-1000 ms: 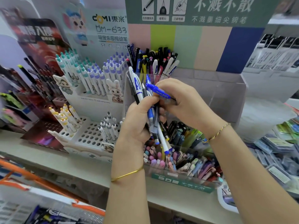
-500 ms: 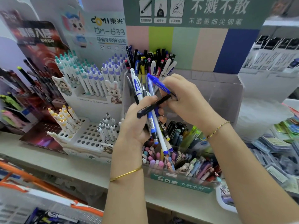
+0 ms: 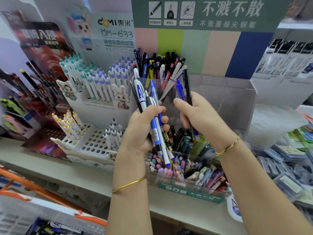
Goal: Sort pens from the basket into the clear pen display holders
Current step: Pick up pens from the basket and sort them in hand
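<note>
My left hand (image 3: 144,128) grips a bundle of several pens (image 3: 156,131), blue, white and black, held upright over the clear pen display holder (image 3: 225,100). My right hand (image 3: 198,114) holds two pens upright, a black pen (image 3: 187,85) and a blue pen (image 3: 179,89), just right of the bundle. The holder's back left compartment is packed with dark pens (image 3: 160,65); its front compartments hold pastel pens (image 3: 183,168). The basket (image 3: 50,216), white with an orange rim, shows at the lower left with pens inside.
A white stepped rack (image 3: 94,141) with white click pens stands left of the holder. A dark red display (image 3: 39,92) is further left. Packaged items (image 3: 288,158) lie on the shelf to the right. The shelf's front edge (image 3: 88,180) runs below my hands.
My right hand has pulled a black pen and a blue pen out of the bundle and moved right, turning them upright. My left hand keeps the remaining pens.
</note>
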### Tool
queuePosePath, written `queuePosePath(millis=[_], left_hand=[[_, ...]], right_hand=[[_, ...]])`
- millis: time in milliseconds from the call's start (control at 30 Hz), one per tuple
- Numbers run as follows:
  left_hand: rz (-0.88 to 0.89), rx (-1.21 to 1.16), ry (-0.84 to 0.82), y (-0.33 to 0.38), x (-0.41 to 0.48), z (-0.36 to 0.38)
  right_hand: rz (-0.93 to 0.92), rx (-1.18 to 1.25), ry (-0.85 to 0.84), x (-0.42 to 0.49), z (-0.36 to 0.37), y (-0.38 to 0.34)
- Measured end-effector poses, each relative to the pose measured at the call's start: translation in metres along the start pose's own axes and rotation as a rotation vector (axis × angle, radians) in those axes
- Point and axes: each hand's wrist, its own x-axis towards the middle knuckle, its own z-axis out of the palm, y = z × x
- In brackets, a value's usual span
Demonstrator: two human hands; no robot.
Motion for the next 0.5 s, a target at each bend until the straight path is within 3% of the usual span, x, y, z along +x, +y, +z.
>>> queuePosePath(millis=[133, 333, 500], left_hand=[[0.023, 0.077, -0.051, 0.0, -0.002, -0.003], [0.023, 0.195, -0.154, 0.001, -0.004, -0.007], [-0.001, 0.211, -0.095, 0.002, -0.005, -0.006]], right_hand=[[0.111, 0.359, -0.05, 0.001, 0.007, -0.004], [0.143, 0.467, -0.11, 0.004, 0.018, -0.016], [0.13, 0.509, -0.042, 0.008, 0.028, -0.018]])
